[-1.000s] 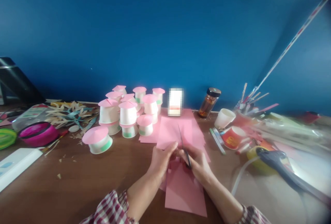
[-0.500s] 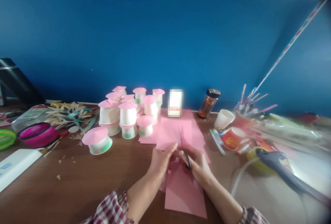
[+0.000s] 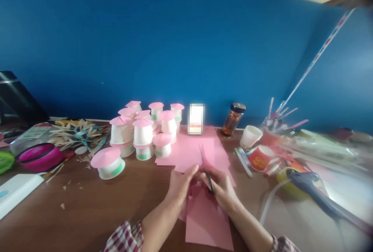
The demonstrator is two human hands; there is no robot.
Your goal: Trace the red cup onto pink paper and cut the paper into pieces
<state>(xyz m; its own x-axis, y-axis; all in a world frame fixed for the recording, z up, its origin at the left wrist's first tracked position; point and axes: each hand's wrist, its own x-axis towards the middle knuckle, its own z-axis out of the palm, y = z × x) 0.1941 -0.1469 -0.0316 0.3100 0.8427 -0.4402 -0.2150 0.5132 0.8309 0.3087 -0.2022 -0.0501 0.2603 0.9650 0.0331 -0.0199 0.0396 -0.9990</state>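
My right hand (image 3: 223, 190) is closed round the dark handle of a pair of scissors (image 3: 211, 185). Their thin blades point up and away over pink paper. My left hand (image 3: 180, 186) pinches a sheet of pink paper (image 3: 189, 159), thumb on top, just left of the scissors. Both hands almost meet, so the fingers between them are partly hidden. Below the hands another pink sheet (image 3: 208, 225) lies on the brown table. More pink paper (image 3: 208, 133) is spread beyond the hands.
White paper cups with pink cone tops (image 3: 143, 132) stand in a group, some stacked, on the left. To the right are a brown jar (image 3: 233, 120), a red cup (image 3: 261, 158) and a glue gun (image 3: 309, 184). A magenta bowl (image 3: 40, 158) sits far left, near cut strips (image 3: 83, 133).
The view has tilted up slightly, so most things sit a little lower in the picture. Both hands keep their grip on the paper and scissors, with little visible movement.
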